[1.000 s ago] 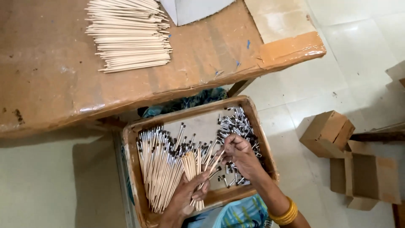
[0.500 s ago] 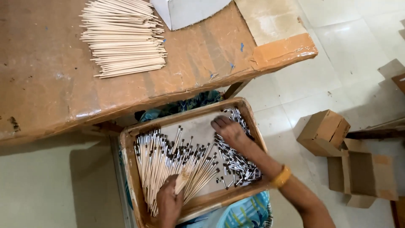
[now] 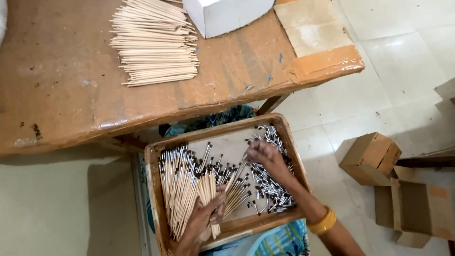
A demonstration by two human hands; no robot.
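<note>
While both hands work the tray (image 3: 154, 189), plain sticks (image 3: 156, 42) lie on the table (image 3: 61, 95).

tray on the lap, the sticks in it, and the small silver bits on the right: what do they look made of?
Tray: looks like bare wood, brown and matt, with thick plank walls and worn edges.
Sticks: pale, thin and unpainted, probably wood, with dark tips; the left hand holds a bundle.
Small silver pieces: shiny grey with glints, likely metal, though too small to be sure. The right hand rests on them.
</note>
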